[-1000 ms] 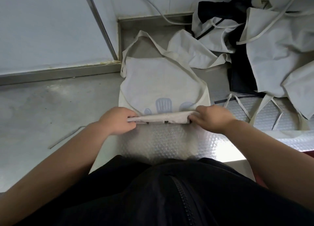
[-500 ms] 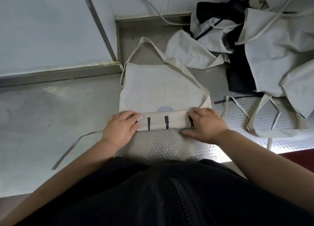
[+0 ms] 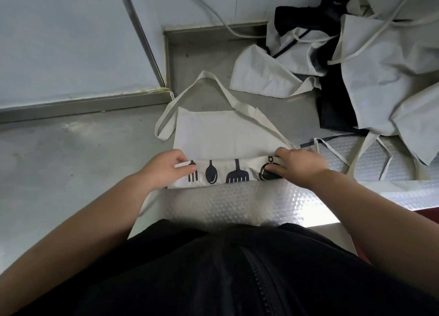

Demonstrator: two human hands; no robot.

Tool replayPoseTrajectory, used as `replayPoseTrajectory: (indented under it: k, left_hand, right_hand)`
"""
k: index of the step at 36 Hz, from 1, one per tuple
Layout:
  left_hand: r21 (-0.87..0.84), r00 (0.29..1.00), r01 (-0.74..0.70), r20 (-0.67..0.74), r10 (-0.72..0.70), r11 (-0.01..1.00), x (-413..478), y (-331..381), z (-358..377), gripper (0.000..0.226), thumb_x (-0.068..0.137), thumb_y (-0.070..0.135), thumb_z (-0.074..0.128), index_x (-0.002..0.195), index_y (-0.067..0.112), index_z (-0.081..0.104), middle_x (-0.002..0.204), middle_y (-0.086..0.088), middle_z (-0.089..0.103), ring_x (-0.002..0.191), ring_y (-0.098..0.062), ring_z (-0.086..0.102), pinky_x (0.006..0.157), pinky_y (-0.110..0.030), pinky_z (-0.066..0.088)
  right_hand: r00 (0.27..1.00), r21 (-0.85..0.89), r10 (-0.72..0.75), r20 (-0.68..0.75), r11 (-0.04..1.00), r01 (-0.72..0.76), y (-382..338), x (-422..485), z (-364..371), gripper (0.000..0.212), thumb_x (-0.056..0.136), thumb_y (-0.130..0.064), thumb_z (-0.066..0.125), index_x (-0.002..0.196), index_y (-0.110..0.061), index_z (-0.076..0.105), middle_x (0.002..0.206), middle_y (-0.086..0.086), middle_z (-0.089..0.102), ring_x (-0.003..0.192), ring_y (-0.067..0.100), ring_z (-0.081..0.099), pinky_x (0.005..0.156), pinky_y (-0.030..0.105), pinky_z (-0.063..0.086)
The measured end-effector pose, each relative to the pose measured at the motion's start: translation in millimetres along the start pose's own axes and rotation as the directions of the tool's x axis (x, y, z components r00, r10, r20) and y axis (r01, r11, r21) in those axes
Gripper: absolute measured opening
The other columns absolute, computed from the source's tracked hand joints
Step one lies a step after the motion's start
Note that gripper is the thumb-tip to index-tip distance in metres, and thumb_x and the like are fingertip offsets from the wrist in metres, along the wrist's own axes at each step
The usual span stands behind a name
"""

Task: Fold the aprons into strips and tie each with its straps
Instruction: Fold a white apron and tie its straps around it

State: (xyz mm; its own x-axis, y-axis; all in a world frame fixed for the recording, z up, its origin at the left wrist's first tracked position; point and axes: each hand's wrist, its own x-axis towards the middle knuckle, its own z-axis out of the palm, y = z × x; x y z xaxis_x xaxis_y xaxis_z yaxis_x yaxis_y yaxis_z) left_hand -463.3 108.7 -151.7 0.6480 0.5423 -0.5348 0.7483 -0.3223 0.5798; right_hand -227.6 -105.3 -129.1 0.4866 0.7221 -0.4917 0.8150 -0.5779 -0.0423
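Closest to the camera, dark zip-front clothing (image 3: 213, 273) across the bottom of the frame. Just beyond, on a sheet of bubble wrap (image 3: 237, 204) over a steel table (image 3: 59, 168), a cream apron (image 3: 221, 132) with its near edge turned up into a folded band (image 3: 223, 170) printed with a black fork, spoon, spatula and pan. At the band's left end, left hand (image 3: 164, 168) with fingers curled, pinching the cloth. At the right end, right hand (image 3: 301, 163) gripping likewise, fingertips over the pan print. Past the hands, flat and unfolded, the rest of the apron, bib end away from the person, neck strap (image 3: 208, 74) looped toward the wall (image 3: 66, 42). Off to the right, thin ties (image 3: 360, 155) trailing across the bubble wrap. Farther back on the right, heaped loosely, more cream aprons (image 3: 384, 73) mixed with dark cloth (image 3: 332, 106). Beyond everything, the pale wall and a grey cable (image 3: 237, 35) running down it.
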Motion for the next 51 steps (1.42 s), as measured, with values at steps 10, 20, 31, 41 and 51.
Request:
replayPoseTrajectory:
  k: [10, 20, 31, 41, 51]
  left_hand:
    - [0.496, 0.876, -0.13, -0.348, 0.334, 0.859, -15, -2, 37, 0.025, 0.084, 0.033, 0.068, 0.106, 0.023, 0.066, 0.112, 0.0, 0.056, 0.107, -0.027, 0.049, 0.085, -0.037, 0.033]
    - [0.548, 0.937, -0.288, -0.008, 0.35, 0.785, -29, 0, 31, 0.079, 0.064, 0.079, 0.041, 0.12, 0.025, 0.057, 0.116, 0.006, 0.051, 0.111, -0.018, 0.048, 0.098, -0.033, 0.033]
    - [0.105, 0.991, -0.013, 0.132, -0.001, 0.994, -4, 3, -7, 0.024, 0.086, 0.047, 0.061, 0.092, 0.024, 0.059, 0.096, 0.003, 0.06, 0.089, -0.016, 0.057, 0.068, -0.028, 0.046]
    - [0.233, 0.999, 0.002, -0.044, 0.009, 0.972, 1, 5, 4, 0.028, 0.09, 0.052, 0.051, 0.092, 0.024, 0.052, 0.074, 0.004, 0.051, 0.075, -0.021, 0.055, 0.06, -0.029, 0.038]
    - [0.602, 0.997, 0.032, -0.072, 0.015, 0.798, 2, 14, 4, 0.042, 0.093, 0.059, 0.034, 0.085, 0.021, 0.05, 0.085, 0.0, 0.057, 0.093, -0.026, 0.057, 0.068, -0.031, 0.034]
  right_hand:
    - [0.986, 0.014, -0.152, -0.071, 0.988, 0.153, -7, -15, 18, 0.051, 0.091, -0.062, 0.032, 0.127, -0.032, 0.052, 0.132, -0.003, 0.05, 0.119, 0.021, 0.048, 0.105, 0.034, 0.026]
    - [0.968, 0.112, -0.241, -0.074, 0.962, 0.249, -1, -16, 16, 0.038, 0.09, -0.042, 0.053, 0.124, -0.025, 0.058, 0.12, 0.0, 0.051, 0.109, 0.025, 0.053, 0.095, 0.03, 0.036]
    - [0.993, 0.112, -0.118, 0.031, 0.987, 0.114, 9, 3, -2, 0.044, 0.092, -0.06, 0.034, 0.114, -0.025, 0.051, 0.118, -0.002, 0.058, 0.103, 0.021, 0.056, 0.079, 0.035, 0.046]
    - [0.995, -0.154, -0.061, -0.084, 0.987, 0.047, -1, 9, -6, 0.054, 0.096, -0.058, 0.02, 0.126, -0.025, 0.049, 0.134, -0.001, 0.052, 0.119, 0.027, 0.047, 0.098, 0.04, 0.029]
    - [0.999, -0.165, -0.047, -0.003, 0.985, 0.046, -16, 8, -1, 0.045, 0.099, -0.05, 0.023, 0.132, -0.031, 0.046, 0.136, 0.0, 0.048, 0.126, 0.025, 0.041, 0.109, 0.045, 0.02]
